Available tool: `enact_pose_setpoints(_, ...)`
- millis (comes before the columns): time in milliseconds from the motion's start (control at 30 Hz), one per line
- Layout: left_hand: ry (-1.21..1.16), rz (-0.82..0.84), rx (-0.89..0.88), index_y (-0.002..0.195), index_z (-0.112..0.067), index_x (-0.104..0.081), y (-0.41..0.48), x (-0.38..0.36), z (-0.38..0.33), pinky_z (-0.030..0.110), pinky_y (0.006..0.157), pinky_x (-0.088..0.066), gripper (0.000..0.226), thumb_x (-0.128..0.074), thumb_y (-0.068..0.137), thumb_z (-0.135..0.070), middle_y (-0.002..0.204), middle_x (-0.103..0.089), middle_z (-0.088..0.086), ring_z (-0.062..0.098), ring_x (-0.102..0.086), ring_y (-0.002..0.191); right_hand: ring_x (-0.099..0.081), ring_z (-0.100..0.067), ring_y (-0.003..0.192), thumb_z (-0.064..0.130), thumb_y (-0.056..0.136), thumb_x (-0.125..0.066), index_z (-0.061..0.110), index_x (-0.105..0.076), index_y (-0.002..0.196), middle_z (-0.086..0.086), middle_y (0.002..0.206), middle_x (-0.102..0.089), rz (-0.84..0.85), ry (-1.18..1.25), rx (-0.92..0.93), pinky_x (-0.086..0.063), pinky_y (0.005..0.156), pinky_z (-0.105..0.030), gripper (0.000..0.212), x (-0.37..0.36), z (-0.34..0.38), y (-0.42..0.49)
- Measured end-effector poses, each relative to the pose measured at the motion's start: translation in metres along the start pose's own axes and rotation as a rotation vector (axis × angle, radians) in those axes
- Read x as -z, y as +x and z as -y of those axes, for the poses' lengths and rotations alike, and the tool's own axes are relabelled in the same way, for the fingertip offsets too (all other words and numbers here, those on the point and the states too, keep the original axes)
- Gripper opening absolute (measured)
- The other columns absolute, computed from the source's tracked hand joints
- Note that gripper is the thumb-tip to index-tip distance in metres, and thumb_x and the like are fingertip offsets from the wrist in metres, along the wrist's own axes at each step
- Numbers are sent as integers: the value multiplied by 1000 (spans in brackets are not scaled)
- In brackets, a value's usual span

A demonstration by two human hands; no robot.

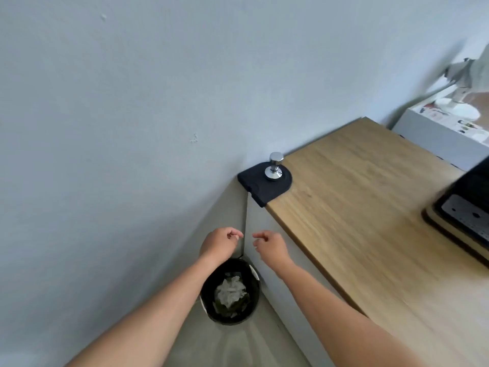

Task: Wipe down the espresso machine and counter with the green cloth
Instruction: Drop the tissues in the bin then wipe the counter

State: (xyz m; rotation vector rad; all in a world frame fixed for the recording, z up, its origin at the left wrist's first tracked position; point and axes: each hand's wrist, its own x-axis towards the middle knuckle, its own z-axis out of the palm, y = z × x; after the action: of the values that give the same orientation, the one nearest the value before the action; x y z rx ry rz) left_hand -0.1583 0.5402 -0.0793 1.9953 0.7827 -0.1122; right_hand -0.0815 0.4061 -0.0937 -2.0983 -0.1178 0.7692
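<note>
light wood-grain counter [370, 207], black mat [254, 186], black bin [254, 311]

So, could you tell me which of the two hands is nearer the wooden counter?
The right hand, beside the light wooden counter edge; the left hand hangs farther off, above the round black bin.

Wooden counter [365, 207]: black mat [260, 185], machine [465, 207].

Both bare hands, left hand [221, 243] and right hand [271, 246], hang side by side with fingers loosely curled and nothing in them, above a round black waste bin [230, 292] holding crumpled white paper on the floor. To the right runs the light wooden table [365, 207]. At its far corner a shiny metal tamper [274, 166] stands upright on a black rubber mat [264, 185]. A dark machine [465, 207] sits blurred at the right edge.
</note>
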Motion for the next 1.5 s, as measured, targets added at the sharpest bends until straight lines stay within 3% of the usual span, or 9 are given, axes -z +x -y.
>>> enact_pose_setpoints(200,95,101,-223,80,-40,-67,-11,-13,-93,37,80,-58,23,-52,89,-25,78,-70,-12,11,-69,76,-66,-25,76,5,88,-42,22,-66,93,3,79,-71,-191,123,108,-53,68,-35,30,91,18,-46)
enact_pose_setpoints(433,243,331,-461,84,-38,-67,-40,-118,-201,32,79,-56,25,-49,88,-23,81,-72,-11,11,-69,76,-64,-13,69,6,88,-43,27,-65,88,4,76,-71,-588,201,-11,-49,60,-27,31,228,-55,-113)
enact_pose_setpoints(633,363,550,-634,86,-38,-68,-83,-217,-245,30,80,-55,20,-53,87,-25,86,-71,-11,13,-67,78,-69,-19,88,9,85,-49,24,-71,100,5,83,-74,-802,148,-142,-54,83,-31,31,295,-133,-177)
enact_pose_setpoints(833,533,666,-819,107,-33,-69,-150,-326,-282,26,86,-50,24,-60,85,-39,109,-70,-7,13,-64,99,-58,-24,109,15,90,-50,25,-70,114,-3,113,-67,-1090,-23,-373,-46,87,-32,33,356,-222,-252)
enact_pose_setpoints(933,680,602,-917,122,-35,-61,-167,-361,-290,35,99,-45,41,-59,84,-50,125,-62,-1,20,-55,116,-46,-31,121,24,94,-50,19,-56,133,-13,128,-53,-1085,-96,-573,-42,96,-39,40,372,-250,-270)
enact_pose_setpoints(1033,814,563,-948,133,-34,-52,-178,-386,-292,37,103,-40,53,-56,86,-57,134,-52,2,23,-45,127,-45,-34,123,36,97,-52,11,-53,133,-16,133,-45,-963,-54,-684,-42,98,-41,45,377,-275,-277)
enact_pose_setpoints(1167,807,536,-922,122,-32,-57,-184,-403,-284,36,102,-40,46,-63,82,-55,130,-49,2,22,-44,125,-52,-27,115,36,93,-59,18,-60,125,-9,127,-48,-965,21,-626,-46,97,-40,37,369,-289,-279)
enact_pose_setpoints(1300,711,494,-936,102,-32,-62,-183,-404,-284,33,97,-41,24,-64,84,-47,120,-53,0,19,-47,117,-61,-22,97,35,88,-62,28,-59,97,-1,105,-62,-1047,111,-550,-51,88,-40,13,364,-285,-281)
enact_pose_setpoints(1500,364,713,-866,97,-25,-58,-171,-373,-279,31,77,-45,15,-59,89,-37,85,-59,-7,17,-57,87,-61,-24,73,25,97,-54,17,-52,103,1,82,-63,-1260,217,-346,-42,67,-33,10,352,-246,-287)
